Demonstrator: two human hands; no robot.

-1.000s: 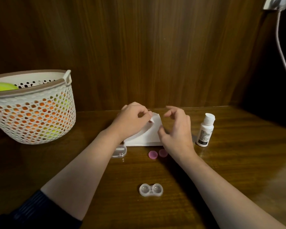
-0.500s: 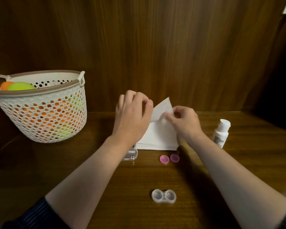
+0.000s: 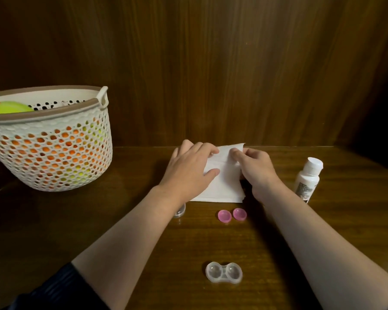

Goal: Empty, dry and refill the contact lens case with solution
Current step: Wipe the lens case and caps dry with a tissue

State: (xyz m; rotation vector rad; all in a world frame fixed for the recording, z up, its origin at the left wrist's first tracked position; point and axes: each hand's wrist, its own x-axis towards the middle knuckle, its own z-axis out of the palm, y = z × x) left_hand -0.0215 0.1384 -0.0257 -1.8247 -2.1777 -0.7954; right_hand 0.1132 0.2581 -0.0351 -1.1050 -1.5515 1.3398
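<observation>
A clear two-well contact lens case (image 3: 224,272) lies open on the wooden table, nearest to me. Its two pink caps (image 3: 232,215) rest side by side further back. Behind them lies a white folded tissue (image 3: 222,182). My left hand (image 3: 188,171) lies flat on the tissue's left part, fingers spread over it. My right hand (image 3: 254,168) pinches the tissue's upper layer near the far edge. A white solution bottle (image 3: 307,179) with its cap on stands to the right of my right hand.
A white perforated basket (image 3: 49,144) holding orange and green balls stands at the back left. A small clear container (image 3: 179,211) peeks out under my left wrist. A wooden wall panel rises right behind the tissue.
The raised tissue corner has come down and the sheet lies flatter. My left hand has lowered onto it, and my right hand has shifted its pinch along the far edge.
</observation>
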